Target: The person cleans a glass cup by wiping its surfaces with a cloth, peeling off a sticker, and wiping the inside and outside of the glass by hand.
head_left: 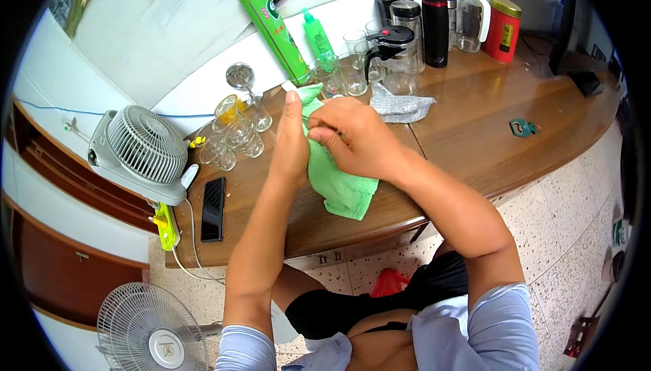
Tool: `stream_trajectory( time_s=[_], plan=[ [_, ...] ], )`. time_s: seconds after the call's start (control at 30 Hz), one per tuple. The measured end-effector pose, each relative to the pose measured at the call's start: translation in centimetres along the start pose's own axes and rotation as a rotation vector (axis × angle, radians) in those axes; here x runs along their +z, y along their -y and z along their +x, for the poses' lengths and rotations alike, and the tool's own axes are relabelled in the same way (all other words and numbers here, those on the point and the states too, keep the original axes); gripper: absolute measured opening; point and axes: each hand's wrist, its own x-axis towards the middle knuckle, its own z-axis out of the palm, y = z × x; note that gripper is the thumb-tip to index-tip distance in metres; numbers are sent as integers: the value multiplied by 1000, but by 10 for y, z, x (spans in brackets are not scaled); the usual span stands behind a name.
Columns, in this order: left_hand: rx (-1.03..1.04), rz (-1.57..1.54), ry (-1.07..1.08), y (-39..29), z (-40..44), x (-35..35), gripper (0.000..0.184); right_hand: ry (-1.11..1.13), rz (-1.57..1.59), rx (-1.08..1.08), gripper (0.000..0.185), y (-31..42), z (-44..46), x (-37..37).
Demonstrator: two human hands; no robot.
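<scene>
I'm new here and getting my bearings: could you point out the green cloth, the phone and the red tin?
Green cloth (343, 184), head view: on its lower part.
Phone (213, 210), head view: middle of its upper face.
Red tin (502, 31), head view: its side, below the lid.

Head-worn view, facing forward, tilted down

- Looks like a home room; small office not ruled out.
- Wooden worktop (488, 110): drinking glasses (237, 134), white-handled jug (469, 15), red tin (502, 30), phone (213, 210).
- Domestic cooling: desk fan (147, 144) on the worktop, second fan (163, 337) lower down.
- Yellow-green power strip (167, 229) at the worktop's edge.
- Dark screen (590, 25), far right.
- Painted decoration on wall (190, 5); speckled tile floor (556, 222).
</scene>
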Motion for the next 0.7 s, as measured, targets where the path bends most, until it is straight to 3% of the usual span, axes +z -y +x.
stream_trajectory(
  time_s=[0.03, 0.13, 0.23, 0.33, 0.47, 0.53, 0.7],
  plan=[
    [52, 36, 31, 4, 2, -3, 65, 26, -63, -30, 17, 1, -2, 1],
    [-69, -87, 18, 4, 2, -7, 62, -20, -25, -6, 14, 9, -1, 4],
    [-229, -641, 616, 26, 29, -51, 56, -17, 85, 45, 18, 13, 3, -2],
    [-341, -541, 154, -3, 8, -17, 58, -120, 164, 20, 21, 12, 6, -5],
    [-272, -547, 288, -3, 8, -20, 62, -77, 212, 48, 14, 6, 8, -9],
    [-213, -415, 211, -7, 5, -13, 62, 15, 157, 44, 12, 3, 7, -14],
    [-59, -141, 92, -3, 3, -7, 58, -30, 34, -69, 12, 5, 4, -2]
  ],
)
